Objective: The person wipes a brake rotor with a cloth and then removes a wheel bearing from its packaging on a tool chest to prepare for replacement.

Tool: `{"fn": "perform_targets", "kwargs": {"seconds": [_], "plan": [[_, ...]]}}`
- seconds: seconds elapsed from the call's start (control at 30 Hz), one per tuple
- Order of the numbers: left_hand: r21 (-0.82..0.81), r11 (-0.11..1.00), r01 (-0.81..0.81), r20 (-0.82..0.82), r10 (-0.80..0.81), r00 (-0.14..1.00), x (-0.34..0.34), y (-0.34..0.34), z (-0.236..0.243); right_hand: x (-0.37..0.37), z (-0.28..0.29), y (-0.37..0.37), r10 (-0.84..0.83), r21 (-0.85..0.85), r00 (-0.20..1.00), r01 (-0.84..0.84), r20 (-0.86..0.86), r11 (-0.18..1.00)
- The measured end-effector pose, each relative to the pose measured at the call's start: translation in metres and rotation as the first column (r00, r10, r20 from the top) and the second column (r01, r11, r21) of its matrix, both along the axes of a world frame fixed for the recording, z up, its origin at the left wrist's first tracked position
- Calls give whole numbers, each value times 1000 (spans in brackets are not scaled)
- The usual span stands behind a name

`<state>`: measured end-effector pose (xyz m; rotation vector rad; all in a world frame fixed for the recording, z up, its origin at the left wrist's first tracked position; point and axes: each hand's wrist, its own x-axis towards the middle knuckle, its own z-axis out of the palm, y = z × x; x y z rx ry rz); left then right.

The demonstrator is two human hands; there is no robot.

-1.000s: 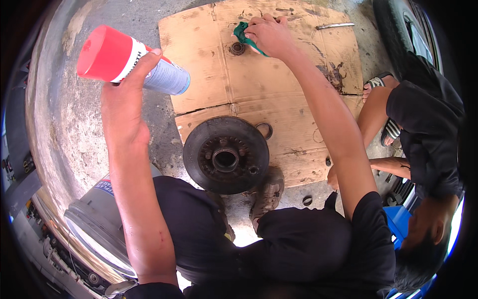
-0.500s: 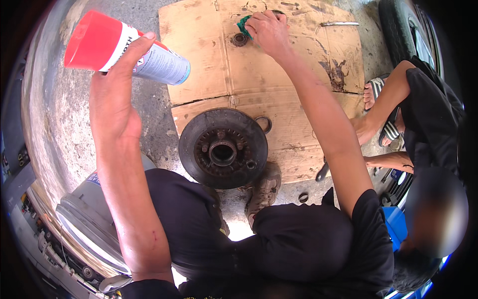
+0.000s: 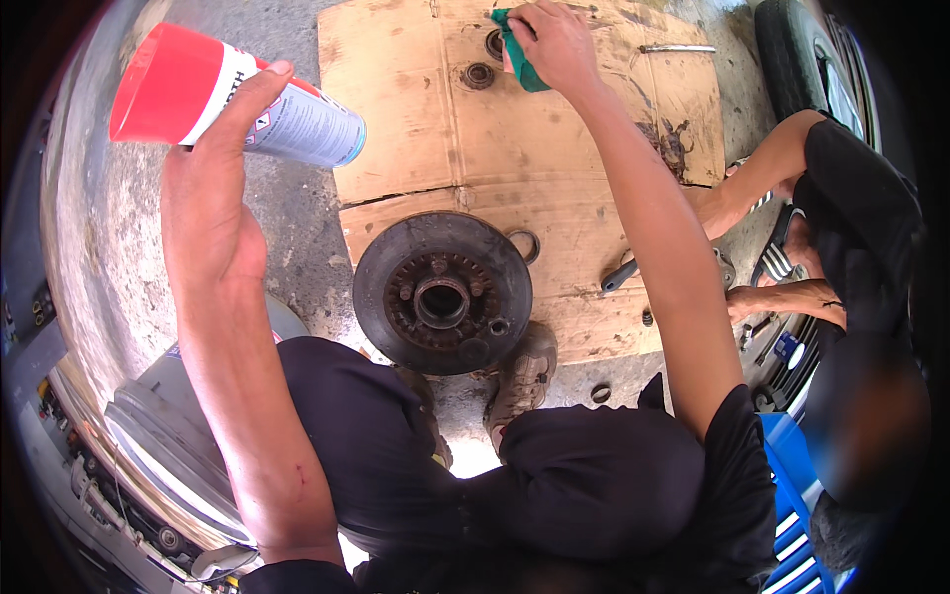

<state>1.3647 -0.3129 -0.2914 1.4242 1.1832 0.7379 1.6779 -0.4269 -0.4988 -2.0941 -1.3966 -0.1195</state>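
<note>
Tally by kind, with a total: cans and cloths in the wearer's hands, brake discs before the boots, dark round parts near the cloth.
Can: 1, left hand
Cloth: 1, right hand
Disc: 1
Round parts: 2, one partly hidden
Total: 5

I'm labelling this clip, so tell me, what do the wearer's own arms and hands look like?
The left hand and right hand are gloveless. Short black sleeves leave the forearms uncovered; a small mark shows on the left forearm.
</note>
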Motion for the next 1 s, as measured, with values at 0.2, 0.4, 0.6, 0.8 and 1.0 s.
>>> {"fn": "perform_targets", "kwargs": {"seconds": [0.2, 0.4, 0.6, 0.8, 1.0], "plan": [[-34, 999, -6, -8, 6, 1000, 5, -1, -2, -11, -41, -5, 206, -197, 931, -150, 300, 969], [-25, 999, -23, -32, 22, 999, -2, 5, -1, -2, -27, -37, 388, -324, 848, -276, 362, 905], [-46, 999, -28, -30, 27, 999, 0, 5, -1, 5, -26, -56, 81, -140, 974, -52, 211, 989], [-79, 997, -23, -69, 17, 997, 9, 0, -3, -5, -37, -31, 158, -281, 940, -71, 303, 957], [-91, 996, 12, -88, -20, 996, 8, 2, -3, 4, -30, -37, 369, -363, 858, -237, 357, 901]]}}
